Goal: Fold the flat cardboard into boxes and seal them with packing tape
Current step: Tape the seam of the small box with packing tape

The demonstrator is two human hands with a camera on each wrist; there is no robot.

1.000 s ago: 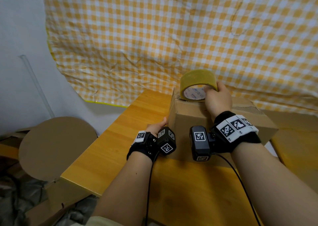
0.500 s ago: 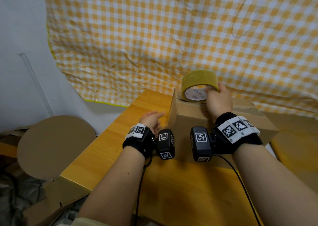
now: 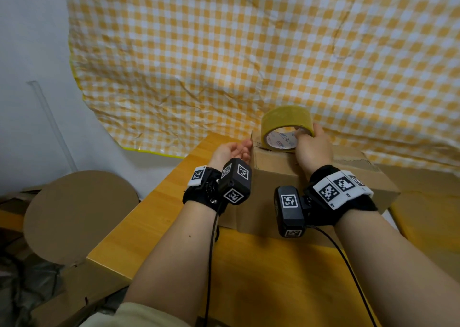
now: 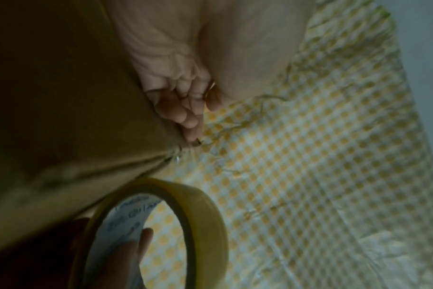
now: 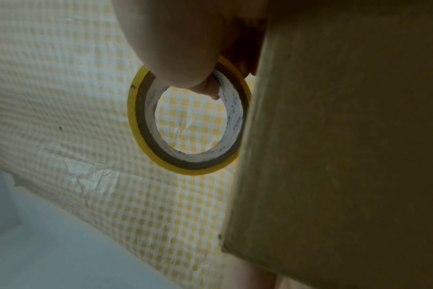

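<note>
A brown cardboard box [image 3: 278, 175] stands on the wooden table [image 3: 174, 227]. A yellowish packing tape roll [image 3: 286, 116] stands on edge on the box's top at its far left corner. My right hand [image 3: 307, 132] grips the roll, thumb inside the white core and fingers over the outer band; the right wrist view shows the tape roll [image 5: 136, 117] beside the box [image 5: 346, 136]. My left hand [image 3: 245, 147] lies palm up against the box's left side near that same corner. In the left wrist view its fingers [image 4: 183, 115] lie along the box [image 4: 62, 97], just above the tape roll [image 4: 210, 215].
A yellow-and-white checked cloth [image 3: 249, 53] hangs behind the table. A round cardboard disc [image 3: 79, 214] leans low at the left, past the table's left edge. Flat cardboard [image 3: 428, 214] lies to the right of the box.
My left hand left the box's near left side, moved forward and up, and turned palm up at the far top corner. The right hand and tape roll stayed almost still.
</note>
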